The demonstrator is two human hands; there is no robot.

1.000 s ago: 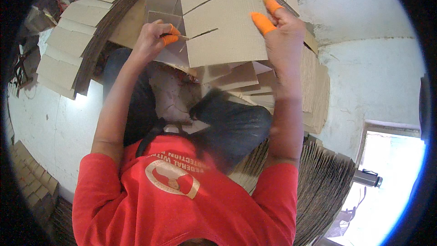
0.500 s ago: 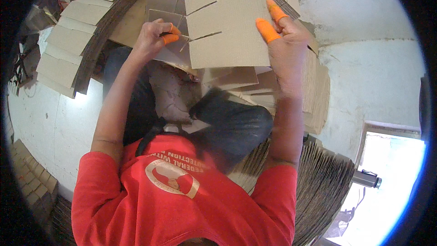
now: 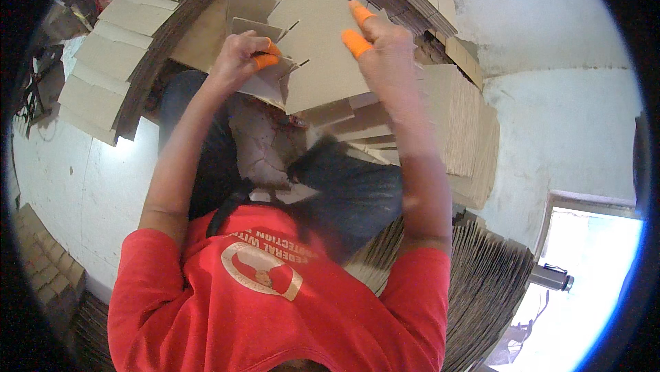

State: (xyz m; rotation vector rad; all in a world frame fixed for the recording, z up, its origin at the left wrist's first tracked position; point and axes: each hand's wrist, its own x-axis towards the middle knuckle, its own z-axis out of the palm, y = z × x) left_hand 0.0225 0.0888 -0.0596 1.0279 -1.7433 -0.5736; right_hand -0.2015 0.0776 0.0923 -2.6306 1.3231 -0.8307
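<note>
A slotted brown cardboard sheet (image 3: 323, 35) is held up in front of me, tilted. My right hand (image 3: 385, 52), with orange rubber caps on two fingertips, grips its right edge. My left hand (image 3: 244, 59), also with orange fingertip caps, pinches the sheet's notched left edge, where it meets several other slotted cardboard strips (image 3: 251, 7) standing behind it. My red shirt and dark trousers fill the lower middle of the view.
Stacks of flat cardboard pieces (image 3: 110, 62) fan out at the upper left. More piles (image 3: 460, 131) rise at the right, and ribbed cardboard bundles (image 3: 481, 282) lie at the lower right. White floor (image 3: 75, 186) shows at the left. A bright doorway (image 3: 591, 269) opens at the lower right.
The cardboard sheet has tilted and swung upward to the left. My right hand moved left with it; my left hand stayed at the notched edge.
</note>
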